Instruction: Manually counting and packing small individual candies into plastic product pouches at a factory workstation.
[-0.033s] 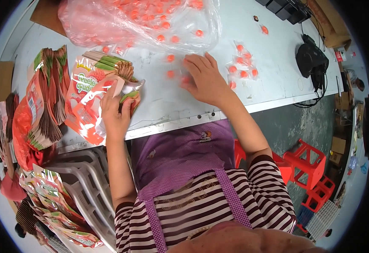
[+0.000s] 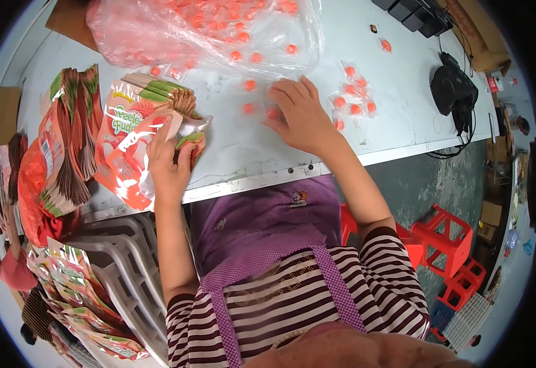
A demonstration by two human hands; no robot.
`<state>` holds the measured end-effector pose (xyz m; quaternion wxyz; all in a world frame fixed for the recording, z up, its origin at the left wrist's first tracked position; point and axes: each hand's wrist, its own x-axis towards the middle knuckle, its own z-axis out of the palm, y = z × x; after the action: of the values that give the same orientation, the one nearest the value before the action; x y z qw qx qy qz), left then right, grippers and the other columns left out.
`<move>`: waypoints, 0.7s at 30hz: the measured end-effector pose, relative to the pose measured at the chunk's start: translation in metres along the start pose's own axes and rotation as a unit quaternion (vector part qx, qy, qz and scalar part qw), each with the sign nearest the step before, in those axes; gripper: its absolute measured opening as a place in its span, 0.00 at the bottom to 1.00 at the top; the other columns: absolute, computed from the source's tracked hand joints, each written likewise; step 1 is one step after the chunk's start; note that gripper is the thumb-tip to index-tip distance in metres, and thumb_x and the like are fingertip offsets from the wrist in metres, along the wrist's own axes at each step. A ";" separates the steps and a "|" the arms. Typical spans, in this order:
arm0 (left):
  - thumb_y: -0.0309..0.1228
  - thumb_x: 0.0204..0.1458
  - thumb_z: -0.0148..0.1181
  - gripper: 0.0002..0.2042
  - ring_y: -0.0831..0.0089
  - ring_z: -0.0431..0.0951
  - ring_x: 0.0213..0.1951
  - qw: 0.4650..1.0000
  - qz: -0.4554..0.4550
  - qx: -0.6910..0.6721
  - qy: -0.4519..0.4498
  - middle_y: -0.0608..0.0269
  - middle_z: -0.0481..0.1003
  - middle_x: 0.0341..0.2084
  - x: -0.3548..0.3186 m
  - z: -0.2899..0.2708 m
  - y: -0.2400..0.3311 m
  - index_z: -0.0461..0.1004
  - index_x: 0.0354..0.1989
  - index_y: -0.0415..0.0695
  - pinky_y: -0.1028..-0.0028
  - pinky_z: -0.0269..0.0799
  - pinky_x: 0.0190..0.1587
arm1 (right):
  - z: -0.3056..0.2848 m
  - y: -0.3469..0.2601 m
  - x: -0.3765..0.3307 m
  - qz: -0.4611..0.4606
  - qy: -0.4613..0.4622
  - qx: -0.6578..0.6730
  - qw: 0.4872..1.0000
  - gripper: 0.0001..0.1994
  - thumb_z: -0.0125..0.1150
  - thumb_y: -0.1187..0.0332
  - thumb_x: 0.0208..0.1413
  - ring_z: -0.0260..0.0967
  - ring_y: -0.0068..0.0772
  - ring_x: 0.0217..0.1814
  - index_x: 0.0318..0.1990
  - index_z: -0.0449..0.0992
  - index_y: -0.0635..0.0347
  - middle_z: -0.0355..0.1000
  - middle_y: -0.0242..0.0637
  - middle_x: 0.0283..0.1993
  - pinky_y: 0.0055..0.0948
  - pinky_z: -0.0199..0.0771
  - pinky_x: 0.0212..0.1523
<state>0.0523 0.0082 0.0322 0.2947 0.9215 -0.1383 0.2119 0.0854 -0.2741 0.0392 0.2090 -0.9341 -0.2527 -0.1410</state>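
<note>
Across the worktop (image 2: 397,86), seen from between the hands, a clear bag (image 2: 219,43) bulges at 12 o'clock and blocks the far side, a pouch bundle (image 2: 72,141) lies at 9 and a black device (image 2: 452,86) near 2. The left hand (image 2: 167,164) pinches a pouch (image 2: 188,129) over the pouch stack (image 2: 167,92), its silvery mouth pointing towards 1 or 2 o'clock and its long axis seemingly 7 to 1. The right hand (image 2: 302,119) curves over a wrapped candy (image 2: 273,113), grip uncertain, with loose candies (image 2: 355,109) at 2 o'clock.
</note>
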 end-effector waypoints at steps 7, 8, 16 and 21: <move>0.29 0.45 0.63 0.10 0.54 0.70 0.50 1.000 0.003 0.014 0.003 0.48 0.69 0.51 -0.001 -0.001 0.001 0.69 0.27 0.36 0.63 0.61 0.52 | 0.018 -0.018 0.032 -0.043 0.014 0.025 0.999 0.22 0.60 0.58 0.48 0.54 0.42 0.60 0.48 0.68 0.59 0.63 0.39 0.52 0.44 0.47 0.63; 0.29 0.44 0.63 0.10 0.54 0.70 0.50 1.000 0.000 0.010 0.004 0.48 0.69 0.51 -0.002 -0.001 0.000 0.69 0.27 0.36 0.63 0.61 0.52 | 0.022 -0.016 0.031 -0.046 0.015 0.024 0.999 0.22 0.60 0.58 0.48 0.54 0.42 0.60 0.48 0.68 0.59 0.63 0.39 0.52 0.44 0.47 0.63; 0.31 0.45 0.62 0.10 0.53 0.70 0.49 1.000 0.000 0.005 0.009 0.50 0.70 0.51 -0.004 -0.004 -0.003 0.70 0.27 0.37 0.62 0.61 0.52 | -0.019 0.006 0.015 -0.046 -0.107 0.016 0.993 0.14 0.57 0.62 0.51 0.57 0.43 0.56 0.44 0.72 0.57 0.63 0.41 0.52 0.39 0.53 0.58; 0.32 0.45 0.62 0.10 0.53 0.70 0.49 1.000 0.004 0.003 0.007 0.50 0.69 0.51 0.002 -0.003 0.001 0.71 0.27 0.37 0.62 0.62 0.50 | -0.002 0.054 0.056 0.010 0.028 -0.032 0.999 0.16 0.56 0.60 0.52 0.56 0.42 0.57 0.48 0.72 0.53 0.64 0.41 0.52 0.41 0.52 0.58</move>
<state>0.0524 0.0088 0.0357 0.2918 0.9204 -0.1393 0.2196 0.1600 -0.2939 0.0443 0.1876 -0.9386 -0.2326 -0.1726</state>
